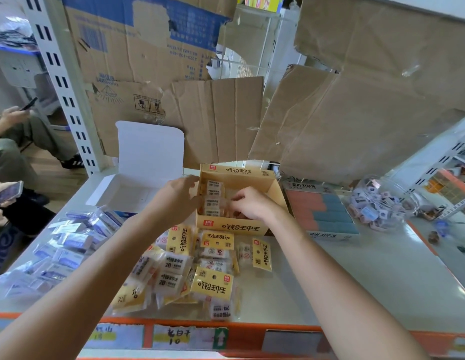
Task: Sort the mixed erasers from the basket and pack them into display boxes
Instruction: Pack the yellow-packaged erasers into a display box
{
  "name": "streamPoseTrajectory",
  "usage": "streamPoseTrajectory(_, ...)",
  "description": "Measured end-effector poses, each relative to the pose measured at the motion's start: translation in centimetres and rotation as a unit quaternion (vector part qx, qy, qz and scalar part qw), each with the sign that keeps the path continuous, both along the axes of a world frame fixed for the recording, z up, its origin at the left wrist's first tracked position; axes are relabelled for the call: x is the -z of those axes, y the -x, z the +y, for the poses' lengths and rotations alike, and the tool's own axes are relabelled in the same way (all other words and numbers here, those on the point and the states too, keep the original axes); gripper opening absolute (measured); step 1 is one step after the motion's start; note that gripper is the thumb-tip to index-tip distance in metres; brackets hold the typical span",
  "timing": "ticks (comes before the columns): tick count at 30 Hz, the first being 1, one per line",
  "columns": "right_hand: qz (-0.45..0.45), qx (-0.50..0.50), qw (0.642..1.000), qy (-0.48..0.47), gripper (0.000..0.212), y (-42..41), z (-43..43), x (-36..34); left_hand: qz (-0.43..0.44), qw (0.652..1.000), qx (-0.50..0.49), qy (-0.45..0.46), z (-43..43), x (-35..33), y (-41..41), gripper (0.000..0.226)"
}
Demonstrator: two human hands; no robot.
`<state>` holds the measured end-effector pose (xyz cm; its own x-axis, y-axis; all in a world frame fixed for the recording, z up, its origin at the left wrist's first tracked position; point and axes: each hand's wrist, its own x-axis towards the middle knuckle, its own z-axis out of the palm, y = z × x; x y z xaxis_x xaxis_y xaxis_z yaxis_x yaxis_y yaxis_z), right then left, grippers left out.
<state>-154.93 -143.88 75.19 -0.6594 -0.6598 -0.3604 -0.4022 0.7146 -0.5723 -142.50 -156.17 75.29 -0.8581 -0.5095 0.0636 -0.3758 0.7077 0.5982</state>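
Blur hides whether my curled right grip [252, 205] holds anything; left grip [178, 194] clasps the yellow display box [231, 226]. White-wrapped erasers [213, 196] stand between them.

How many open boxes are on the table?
3. White box, lid up, back left; yellow box in the centre; box of orange and blue erasers just right of it. Others may be hidden.

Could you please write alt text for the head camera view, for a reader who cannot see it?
A person's left hand holds the left wall of a yellow display box while the right hand reaches inside among packed erasers. Loose yellow-packaged erasers lie in front of it, blue-wrapped erasers to the left.
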Motion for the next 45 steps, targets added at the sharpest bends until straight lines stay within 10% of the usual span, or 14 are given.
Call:
streamPoseTrajectory(5, 0.058, -0.005, 0.993, 0.106, 0.035, 0.0, 2.6, -0.7, 0.064, 0.99, 0.105, 0.072, 0.9, -1.3, -1.9, 0.021)
streamPoseTrajectory(18, 0.118, -0.064, 0.973, 0.185, 0.026, -2.8, 6.8, -0.2, -0.134, 0.954, 0.234, 0.128, 3.2, -0.3, -3.6, 0.048)
streamPoseTrajectory(28, 0.12, -0.068, 0.959, 0.249, 0.027, -4.2, 7.9, -0.7, 0.066, 0.979, 0.173, 0.087, 2.7, -0.2, -3.6, 0.02)
streamPoseTrajectory(45, -0.16, 0.028, 0.902, 0.401, 0.025, -6.2, 7.3, -1.6, 0.165, 0.931, 0.124, -0.302, 4.0, -1.8, -4.0, 0.011)
